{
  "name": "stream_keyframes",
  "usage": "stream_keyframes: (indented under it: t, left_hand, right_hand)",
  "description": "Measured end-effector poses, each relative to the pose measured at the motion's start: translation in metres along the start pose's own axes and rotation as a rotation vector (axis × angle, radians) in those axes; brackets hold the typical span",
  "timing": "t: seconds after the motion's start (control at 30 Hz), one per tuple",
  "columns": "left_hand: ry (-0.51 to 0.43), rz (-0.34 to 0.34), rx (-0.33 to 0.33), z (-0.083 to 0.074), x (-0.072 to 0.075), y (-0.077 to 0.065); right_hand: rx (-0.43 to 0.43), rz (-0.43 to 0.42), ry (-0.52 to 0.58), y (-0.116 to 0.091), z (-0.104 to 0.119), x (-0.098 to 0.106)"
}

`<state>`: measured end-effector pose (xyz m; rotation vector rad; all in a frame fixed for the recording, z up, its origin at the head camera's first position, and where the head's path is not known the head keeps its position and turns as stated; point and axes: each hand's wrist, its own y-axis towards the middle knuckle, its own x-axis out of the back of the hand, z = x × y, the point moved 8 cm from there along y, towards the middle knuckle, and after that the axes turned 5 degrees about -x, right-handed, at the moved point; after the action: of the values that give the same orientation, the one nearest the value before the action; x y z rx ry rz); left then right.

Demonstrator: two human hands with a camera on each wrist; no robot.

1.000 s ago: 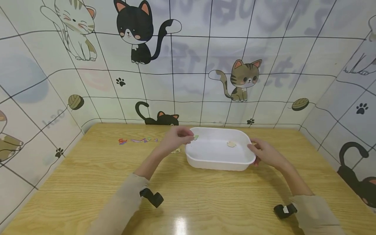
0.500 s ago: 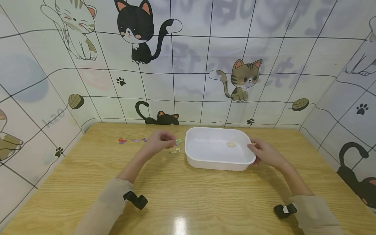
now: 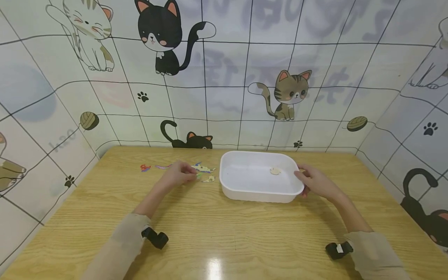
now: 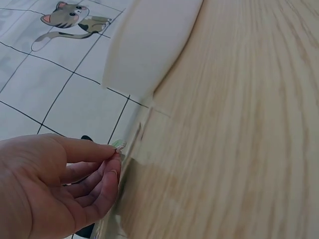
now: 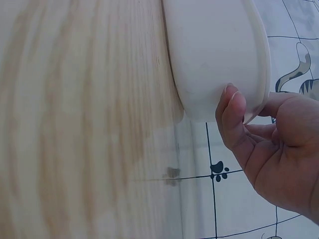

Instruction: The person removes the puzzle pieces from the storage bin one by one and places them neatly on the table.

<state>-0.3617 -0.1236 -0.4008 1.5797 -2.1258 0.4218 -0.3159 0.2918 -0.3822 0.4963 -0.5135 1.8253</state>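
Note:
My left hand (image 3: pixel 178 173) pinches a small flat green piece (image 4: pixel 119 144) between thumb and fingertips, low over the table left of a white plastic tub (image 3: pixel 257 196). Close to those fingertips lie a blue-and-yellow fish-shaped cutout (image 3: pixel 204 168) and a pale yellow cutout (image 3: pixel 209 179). At the tub's right end, my right hand (image 3: pixel 316 182) grips the rim, its thumb on top and fingers against the outer wall, as the right wrist view also shows. Inside the tub is one cream-coloured flat piece (image 3: pixel 275 171).
Farther left on the wooden table (image 3: pixel 231 233) lie a red cutout (image 3: pixel 145 168) and a purple strip-like cutout (image 3: pixel 162 167), the latter partly behind my left hand. A cat-printed sheet (image 3: pixel 227 97) stands behind the table and at both sides.
My left hand has moved left from the tub's left rim to over the table, carrying the green piece and uncovering the blue-and-yellow cutout. My right hand stays on the tub.

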Motion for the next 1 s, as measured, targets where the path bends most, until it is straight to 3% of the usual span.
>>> stream_keyframes:
  t: [0.53, 1.0]
  left_hand:
    - [0.09, -0.011, 0.007, 0.0064, 0.0056, 0.0021]
    - [0.045, -0.015, 0.024, 0.0048, 0.0082, -0.0007]
  right_hand:
    - [0.013, 0.01, -0.009, 0.0002, 0.0008, 0.0002]
    - [0.006, 0.007, -0.007, -0.0002, 0.0008, 0.0]
